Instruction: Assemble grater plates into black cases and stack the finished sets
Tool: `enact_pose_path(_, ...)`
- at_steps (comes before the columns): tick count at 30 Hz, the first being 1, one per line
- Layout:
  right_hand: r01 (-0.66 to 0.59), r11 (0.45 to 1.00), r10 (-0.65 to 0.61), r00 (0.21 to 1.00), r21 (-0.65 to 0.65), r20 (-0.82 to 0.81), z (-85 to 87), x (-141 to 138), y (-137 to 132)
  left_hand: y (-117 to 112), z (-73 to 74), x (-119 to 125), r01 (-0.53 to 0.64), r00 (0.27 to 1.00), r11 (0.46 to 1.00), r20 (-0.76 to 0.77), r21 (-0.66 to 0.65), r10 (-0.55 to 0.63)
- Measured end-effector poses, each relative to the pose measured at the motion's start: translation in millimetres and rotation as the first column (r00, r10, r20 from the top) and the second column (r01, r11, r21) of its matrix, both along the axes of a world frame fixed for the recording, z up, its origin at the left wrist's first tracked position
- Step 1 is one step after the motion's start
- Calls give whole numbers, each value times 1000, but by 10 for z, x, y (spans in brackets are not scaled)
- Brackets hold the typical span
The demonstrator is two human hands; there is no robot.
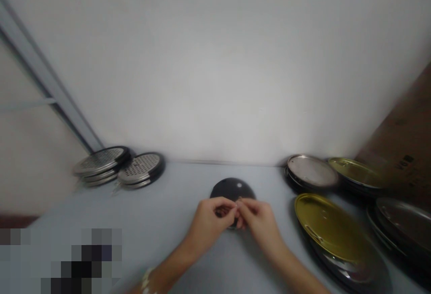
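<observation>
Left hand [205, 227], right hand [260, 225] | fingers [224, 204] pinched shut, contents too small to tell | black round lid [232, 187] just beneath

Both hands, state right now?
Left hand: closed in a pinch at the dark round disc; anything held is unclear.
Right hand: closed in a pinch beside it; anything held is unclear.

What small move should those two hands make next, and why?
Probably lower the pinch gently onto the flat black round disc. The left hand and right hand meet right over it, their fingertips closed on a tiny item, which is too hidden to identify.
</observation>
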State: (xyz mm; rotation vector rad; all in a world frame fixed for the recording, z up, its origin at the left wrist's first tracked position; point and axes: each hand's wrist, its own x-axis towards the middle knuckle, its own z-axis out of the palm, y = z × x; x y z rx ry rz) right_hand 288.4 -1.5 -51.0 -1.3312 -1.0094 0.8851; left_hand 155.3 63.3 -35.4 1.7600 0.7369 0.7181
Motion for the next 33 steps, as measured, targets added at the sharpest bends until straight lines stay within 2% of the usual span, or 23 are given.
enact_pose_path(3,31,1000,-31,999,4,-23,-14,-20,5,-17,-16,12,-43,999,999,-19,22,44)
enact_pose_path(9,68,997,-66,996,27,-62,-10,-46,-11,-57,-65,37,-154,988,977,1,150,155)
enact_pose_path(13,67,998,-65,993,20,-95,-23,-70,-19,-82,-90,47,-178,984,959,12,219,180)
enact_pose_path(18,55,998,-54,995,6,-82,-36,-66,-21,-67,-69,16,-173,983,908,7,383,184)
enact_pose_path(22,81,997,-80,991,-3,107,-44,-25,-33,35,-16,-51,-84,990,827,-47,555,132)
enact_pose_path(25,109,991,-128,954,84,271,-63,2,-51,101,-1,-96,7,987,741,-126,671,104)
enact_pose_path(30,-19,988,-61,866,156,496,-99,1,-89,117,-49,-118,109,967,614,-227,782,117)
enact_pose_path(33,-30,986,-71,811,163,580,-103,1,-98,117,-86,-113,96,971,521,-195,848,139)
